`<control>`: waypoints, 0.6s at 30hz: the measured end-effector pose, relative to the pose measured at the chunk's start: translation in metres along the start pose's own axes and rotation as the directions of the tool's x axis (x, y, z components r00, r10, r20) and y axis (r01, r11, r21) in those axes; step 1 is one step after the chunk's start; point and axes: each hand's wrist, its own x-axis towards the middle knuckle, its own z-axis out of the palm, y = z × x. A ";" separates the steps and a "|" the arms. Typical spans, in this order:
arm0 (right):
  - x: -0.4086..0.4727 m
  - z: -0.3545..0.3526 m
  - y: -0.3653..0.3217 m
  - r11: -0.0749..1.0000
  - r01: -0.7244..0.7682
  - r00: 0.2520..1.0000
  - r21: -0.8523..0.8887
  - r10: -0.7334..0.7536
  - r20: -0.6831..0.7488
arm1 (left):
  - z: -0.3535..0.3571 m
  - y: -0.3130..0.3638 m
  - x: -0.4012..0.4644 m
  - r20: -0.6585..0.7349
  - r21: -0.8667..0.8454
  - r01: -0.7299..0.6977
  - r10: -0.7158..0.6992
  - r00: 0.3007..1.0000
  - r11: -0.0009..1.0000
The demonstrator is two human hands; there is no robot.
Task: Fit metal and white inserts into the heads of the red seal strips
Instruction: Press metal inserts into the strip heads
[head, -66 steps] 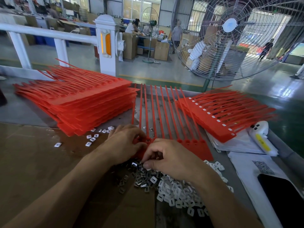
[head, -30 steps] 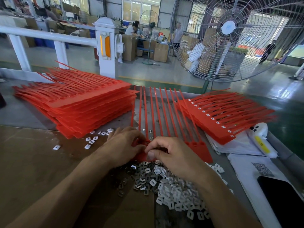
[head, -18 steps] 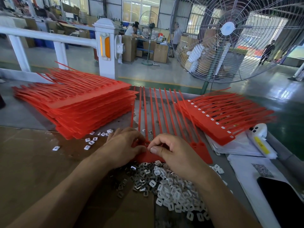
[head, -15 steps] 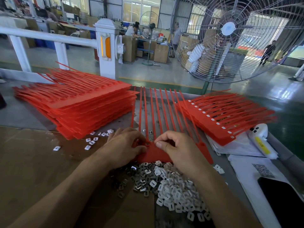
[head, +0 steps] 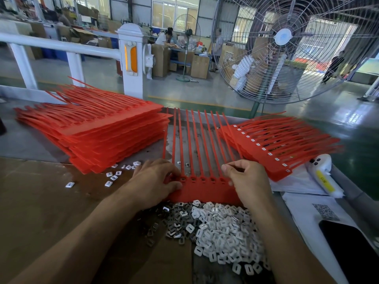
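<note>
A sheet of joined red seal strips [head: 205, 191] lies flat in front of me, tails pointing away, its row of head slots showing between my hands. My left hand [head: 155, 179] pinches the sheet's left end, thumb beside the first head. At the right end, my right hand [head: 248, 181] grips the sheet with curled fingers and hides the last heads. Just in front of the sheet lies a heap of white inserts [head: 223, 228], with darker metal inserts [head: 174, 220] on its left side.
A tall stack of red strip sheets [head: 98, 132] sits at the left, a lower stack with white inserts fitted [head: 276, 144] at the right. Loose white inserts [head: 111, 178] lie by the left stack. A white handheld device [head: 324, 175], papers and a phone [head: 352, 249] lie right. A big fan [head: 287, 48] stands behind.
My right hand has slid from the middle of the sheet's heads to its right end, uncovering the row of slots. My left hand has stayed on the left end.
</note>
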 end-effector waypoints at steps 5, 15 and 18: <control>0.005 -0.005 0.005 0.995 -0.042 0.999 -0.094 0.041 -0.011 | 0.000 0.000 0.001 -0.004 -0.004 0.002 -0.002 1.000 1.000; 0.008 0.000 0.007 0.942 -0.009 0.998 -0.336 0.028 0.054 | 0.002 -0.002 0.002 0.001 -0.008 0.005 -0.005 1.000 1.000; 0.007 0.000 0.007 0.927 0.001 0.997 -0.376 0.027 0.069 | 0.002 -0.002 0.002 -0.001 -0.006 0.001 -0.001 1.000 1.000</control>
